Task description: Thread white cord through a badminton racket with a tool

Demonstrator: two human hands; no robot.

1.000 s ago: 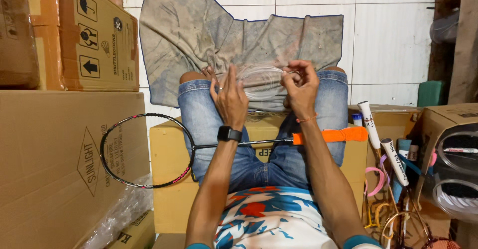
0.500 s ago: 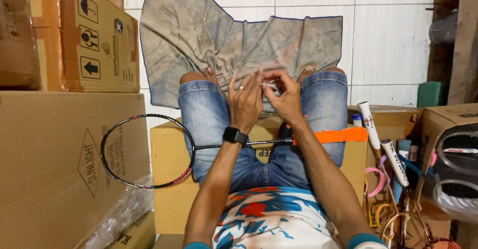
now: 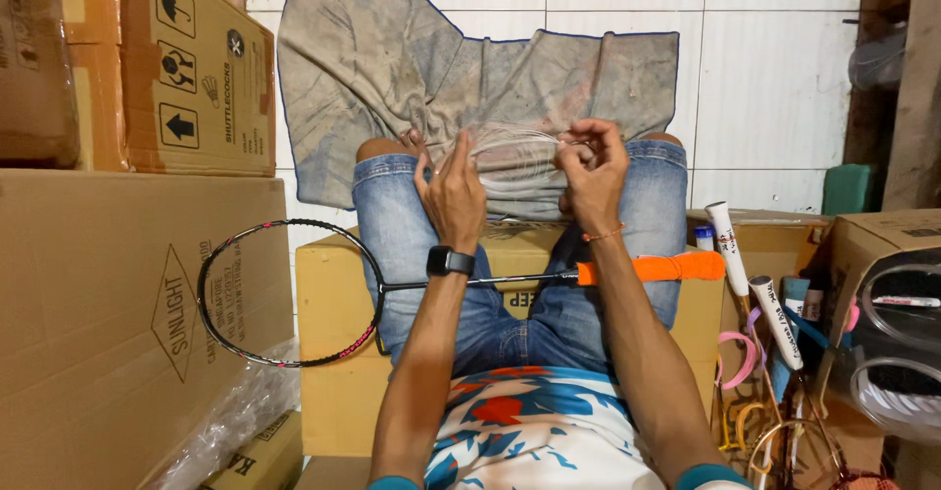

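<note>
a person sits with knees up in the middle of the frame, both hands over a coil of pale string [image 3: 510,142] held just above the knees. the left hand [image 3: 453,191] has fingers partly spread, thumb and fingertips pinching the string's left side; the right hand [image 3: 591,171] is curled tight, gripping the string's right side. the string lies against a dirty grey cloth [image 3: 441,69] spread on the floor at upper centre. across the lap, centre frame, rests an unstrung racket [image 3: 294,289] with its black hoop at left and an orange grip [image 3: 652,269] at right, touched by neither hand. the floor [image 3: 774,78] is white tile, stained in places. brown cartons [image 3: 108,323] crowd the left side, stacked to the upper left, with crinkled plastic wrap [image 3: 230,421] at lower left. a yellow box [image 3: 328,372] sits under the legs. at lower right more rackets [image 3: 774,318] with white grips stand in an open carton beside loops of coloured string.
</note>
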